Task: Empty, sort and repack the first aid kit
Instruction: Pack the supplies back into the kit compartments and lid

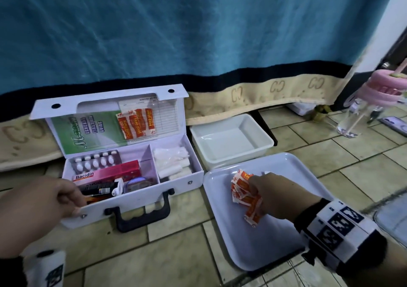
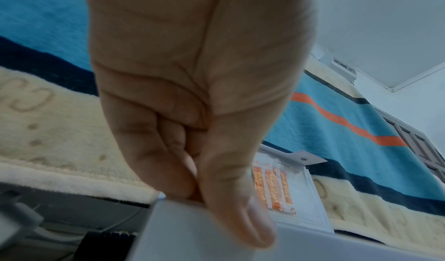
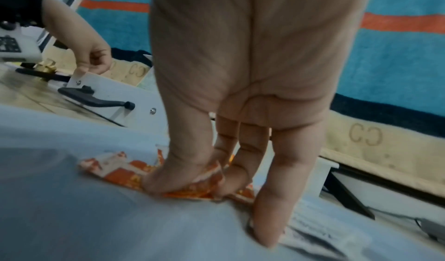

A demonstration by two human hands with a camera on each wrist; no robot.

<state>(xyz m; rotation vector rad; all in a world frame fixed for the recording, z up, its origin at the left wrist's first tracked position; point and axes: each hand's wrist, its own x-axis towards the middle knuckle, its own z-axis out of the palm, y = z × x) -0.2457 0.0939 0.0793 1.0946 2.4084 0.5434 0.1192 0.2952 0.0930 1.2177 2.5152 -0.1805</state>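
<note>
step: emptying, we set plaster strips [image 1: 246, 195] on tray [image 1: 286, 238] | right hand [image 1: 274, 196] pinching them | left hand [image 1: 41, 201] gripping first aid kit [image 1: 141, 190] front-left corner | next: let go, fetch bacidin box [image 1: 108, 173]

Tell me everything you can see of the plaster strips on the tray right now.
The plaster strips are orange-and-white paper-wrapped sachets, joined in a crumpled, folded chain printed "Keep plast". They lie on the flat white tray, right of the open kit. The right hand pinches them against the tray between thumb and fingers. More such strips sit tucked in the kit's lid.
</note>
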